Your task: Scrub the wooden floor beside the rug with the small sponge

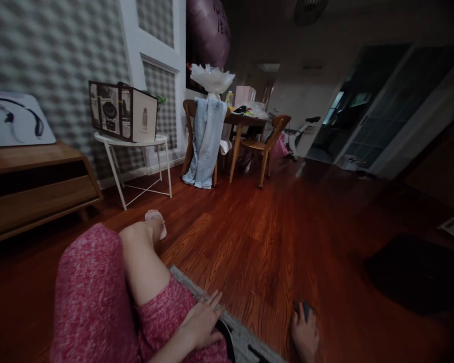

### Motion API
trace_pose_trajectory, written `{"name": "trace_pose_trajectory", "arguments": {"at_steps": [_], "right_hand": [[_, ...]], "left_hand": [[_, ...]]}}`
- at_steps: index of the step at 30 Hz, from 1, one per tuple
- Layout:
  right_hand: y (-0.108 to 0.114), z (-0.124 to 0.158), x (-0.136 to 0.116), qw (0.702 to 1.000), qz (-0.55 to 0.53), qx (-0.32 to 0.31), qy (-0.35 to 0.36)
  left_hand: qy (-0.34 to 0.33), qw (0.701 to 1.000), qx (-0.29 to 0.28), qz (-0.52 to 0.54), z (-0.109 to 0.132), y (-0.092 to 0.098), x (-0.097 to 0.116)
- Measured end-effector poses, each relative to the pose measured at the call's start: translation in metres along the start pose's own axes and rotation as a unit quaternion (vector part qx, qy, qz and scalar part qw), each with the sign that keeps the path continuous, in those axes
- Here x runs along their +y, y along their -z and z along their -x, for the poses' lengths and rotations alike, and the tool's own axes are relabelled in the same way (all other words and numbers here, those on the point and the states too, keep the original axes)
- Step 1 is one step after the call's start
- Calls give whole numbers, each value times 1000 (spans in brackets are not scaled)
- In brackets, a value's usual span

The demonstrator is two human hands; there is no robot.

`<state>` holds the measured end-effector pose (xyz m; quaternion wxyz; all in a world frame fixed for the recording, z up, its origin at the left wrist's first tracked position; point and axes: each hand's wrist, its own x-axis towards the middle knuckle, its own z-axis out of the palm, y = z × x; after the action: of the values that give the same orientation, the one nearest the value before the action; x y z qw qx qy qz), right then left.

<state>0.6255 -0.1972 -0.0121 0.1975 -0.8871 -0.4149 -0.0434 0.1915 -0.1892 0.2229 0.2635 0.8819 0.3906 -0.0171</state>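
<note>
My left hand [202, 320] lies on the pink patterned cloth over my thigh [166, 307]. Its fingers are stretched out, and the tips reach the edge of a grey, fabric-like surface [245, 335]. A black curved edge [227, 335] shows beside that hand; what it belongs to is hidden. To the right, low over the wooden floor, my right hand [305, 338] is closed around a small dark rounded object [306, 308] that looks like a computer mouse. I cannot tell whether this object touches the floor.
A low wooden cabinet [41, 194] and a white side table [136, 142] bearing a printed box [123, 112] stand left. Farther back are a dining table [245, 120], wooden chairs [263, 145] and hanging jeans [204, 143]. A large dark shape [416, 272] lies right on the floor [257, 227].
</note>
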Motion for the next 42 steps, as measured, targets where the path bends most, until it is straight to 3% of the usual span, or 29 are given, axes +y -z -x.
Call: {"name": "trace_pose_trajectory", "arguments": {"at_steps": [3,6,9,11,14,18,21,23,25,30,33,35,38,40,42], "right_hand": [[5,18,41,998,-19,39,-55],[8,41,34,992,-23,89,-83],[6,63,-18,990,-15,110,-84],[-1,76,-70,998,-7,55,-32],[-19,101,-155,994,-11,-51,101],[-42,134,-248,942,-32,-197,270],[-44,129,-268,888,-69,-259,374],[-38,107,-251,874,-93,-245,410],[-28,75,-214,897,-97,-201,381],[3,12,-61,987,-33,-89,127],[19,15,27,999,3,-18,-34],[26,31,59,993,16,37,-107],[26,57,56,976,26,115,-185],[21,67,23,966,26,146,-212],[12,73,-22,974,18,129,-187]], "left_hand": [[-7,1000,0,0,-2,-2,0],[-14,1000,-3,-4,-3,-4,0],[-17,1000,-7,-12,-2,-5,1],[-21,1000,-5,-16,-1,-5,2],[-23,1000,0,-15,0,-4,2],[-20,1000,-2,-16,1,-2,2],[-21,1000,-1,-13,3,0,2],[-21,1000,2,-8,4,1,2],[-19,1000,4,-3,4,0,1],[-23,1000,11,3,3,-2,-1],[-29,999,13,6,3,-2,1],[-25,1000,11,7,3,-2,2],[-29,1000,5,9,3,-1,3],[-37,999,1,11,4,1,4],[-36,999,-5,13,5,3,5]]}}
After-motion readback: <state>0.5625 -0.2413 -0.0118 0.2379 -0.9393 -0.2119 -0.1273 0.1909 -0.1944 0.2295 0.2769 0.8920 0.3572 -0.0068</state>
